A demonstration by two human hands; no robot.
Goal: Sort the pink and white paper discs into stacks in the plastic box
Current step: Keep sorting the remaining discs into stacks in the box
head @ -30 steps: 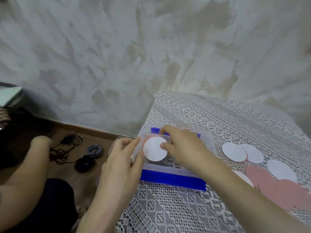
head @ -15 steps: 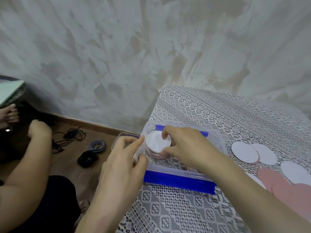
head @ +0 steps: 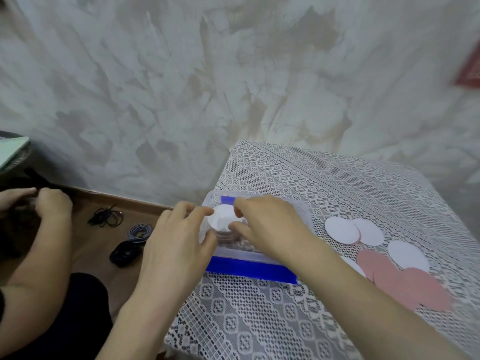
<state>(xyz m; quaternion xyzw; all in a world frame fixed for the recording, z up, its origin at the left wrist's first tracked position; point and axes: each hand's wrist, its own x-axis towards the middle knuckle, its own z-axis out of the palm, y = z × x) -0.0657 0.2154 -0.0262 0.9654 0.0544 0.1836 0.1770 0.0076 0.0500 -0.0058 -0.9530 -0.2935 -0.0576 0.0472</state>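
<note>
A second earlier I had held the white disc (head: 223, 220) tipped up over the plastic box (head: 246, 255). Now it lay flat on top of the stack (head: 227, 236) at the box's left end, with pinkish edges showing beneath it. My right hand (head: 270, 229) was bent over it from the right, forefinger and thumb pinching the disc's rim. My left hand (head: 176, 240), which had been at the box's wall, had come in so that its forefinger and thumb curled round the stack's left side. Both hands were thus close together on the one pile. I judged the disc placed and this the squaring-up, with the edges needing a nudge into line before I let go. Plenty remained: white discs (head: 342, 229) and pink discs (head: 420, 289) lay loose and overlapping on the lace tablecloth (head: 285, 320) to the right of the box, apart from the stack. Whether the pile was mixed I could not tell.
</note>
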